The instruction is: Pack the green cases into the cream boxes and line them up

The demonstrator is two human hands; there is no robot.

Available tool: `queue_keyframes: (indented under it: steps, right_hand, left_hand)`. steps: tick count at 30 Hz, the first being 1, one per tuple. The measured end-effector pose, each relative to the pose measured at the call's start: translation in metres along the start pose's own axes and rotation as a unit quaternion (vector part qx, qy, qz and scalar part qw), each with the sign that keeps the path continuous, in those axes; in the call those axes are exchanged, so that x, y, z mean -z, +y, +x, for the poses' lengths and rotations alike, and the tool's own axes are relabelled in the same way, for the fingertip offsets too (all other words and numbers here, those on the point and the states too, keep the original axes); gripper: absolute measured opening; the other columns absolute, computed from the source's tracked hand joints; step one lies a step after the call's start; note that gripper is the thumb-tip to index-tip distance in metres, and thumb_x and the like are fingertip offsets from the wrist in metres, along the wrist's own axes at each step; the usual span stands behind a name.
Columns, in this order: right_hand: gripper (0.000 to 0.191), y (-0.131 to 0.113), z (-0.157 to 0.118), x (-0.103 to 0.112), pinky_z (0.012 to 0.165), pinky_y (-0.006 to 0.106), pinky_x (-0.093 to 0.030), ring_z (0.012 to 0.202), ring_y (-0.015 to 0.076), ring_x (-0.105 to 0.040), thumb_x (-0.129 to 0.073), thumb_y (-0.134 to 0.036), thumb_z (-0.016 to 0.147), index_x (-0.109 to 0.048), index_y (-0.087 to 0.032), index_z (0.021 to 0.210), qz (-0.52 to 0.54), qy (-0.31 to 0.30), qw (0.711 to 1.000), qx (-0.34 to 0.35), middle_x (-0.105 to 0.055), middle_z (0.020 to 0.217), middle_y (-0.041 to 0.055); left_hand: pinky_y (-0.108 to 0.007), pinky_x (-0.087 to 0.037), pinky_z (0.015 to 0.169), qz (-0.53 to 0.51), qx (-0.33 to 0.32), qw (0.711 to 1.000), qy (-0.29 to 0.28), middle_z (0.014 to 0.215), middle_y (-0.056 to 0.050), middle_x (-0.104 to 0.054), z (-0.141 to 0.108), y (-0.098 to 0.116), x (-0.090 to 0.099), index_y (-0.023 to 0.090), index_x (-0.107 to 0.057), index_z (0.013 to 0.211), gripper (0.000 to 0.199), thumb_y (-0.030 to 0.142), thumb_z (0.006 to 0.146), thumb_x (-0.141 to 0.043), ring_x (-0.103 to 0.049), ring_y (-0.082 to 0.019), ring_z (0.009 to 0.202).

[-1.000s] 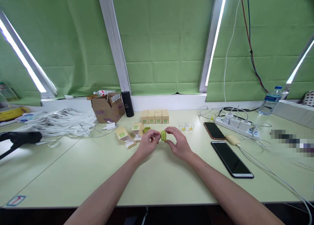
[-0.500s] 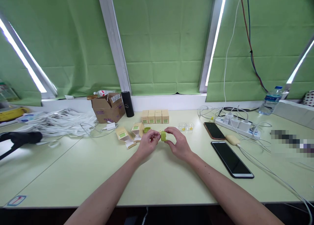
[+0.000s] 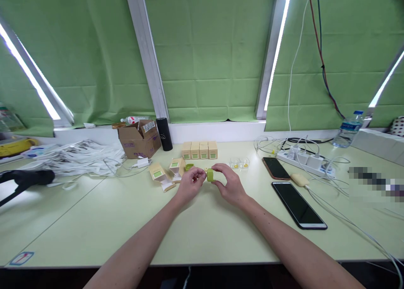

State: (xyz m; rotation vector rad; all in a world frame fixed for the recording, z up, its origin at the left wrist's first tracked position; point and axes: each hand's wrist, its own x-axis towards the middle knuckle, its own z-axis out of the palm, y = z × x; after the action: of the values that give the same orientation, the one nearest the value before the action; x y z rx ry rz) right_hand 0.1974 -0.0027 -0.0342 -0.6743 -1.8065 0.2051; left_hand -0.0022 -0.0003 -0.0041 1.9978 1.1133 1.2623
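My right hand (image 3: 231, 184) holds a small green case (image 3: 210, 175) between thumb and fingers, over the middle of the table. Touching its left side, my left hand (image 3: 191, 184) is pinched closed at a small yellowish part on the case; what lies between its fingertips is too small to name. Another green piece (image 3: 189, 167) sits just behind my left hand. Two opened small cartons (image 3: 158, 174) lie to the left with their flaps out. Several closed small boxes (image 3: 199, 150) stand in a row behind. Clear plastic holders (image 3: 239, 163) with yellow bits lie right of them.
A brown cardboard box (image 3: 139, 139) and a black cylinder (image 3: 164, 134) stand at the back left, near a pile of white strips (image 3: 78, 158). On the right are two phones (image 3: 299, 205), a power strip (image 3: 306, 163), cables and a water bottle (image 3: 348, 130).
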Motion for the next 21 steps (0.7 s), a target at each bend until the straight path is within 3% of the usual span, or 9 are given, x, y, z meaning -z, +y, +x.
queue_keyframes:
  steps: [21]
  right_hand:
    - [0.041,0.0043,-0.0007,0.0007,0.102,0.051,-0.061,0.120,0.0291,-0.067,-0.066,-0.014,0.091,-0.060,-0.025,0.130,0.002,0.013,1.000,-0.015,-0.069,0.125,0.0121]
  left_hand:
    - [-0.028,-0.045,0.062,-0.020,0.013,0.999,0.022,0.068,0.000,-0.058,0.0004,-0.0065,0.0050,0.018,-0.066,0.085,0.024,0.041,0.092,-0.064,-0.053,-0.014,0.062]
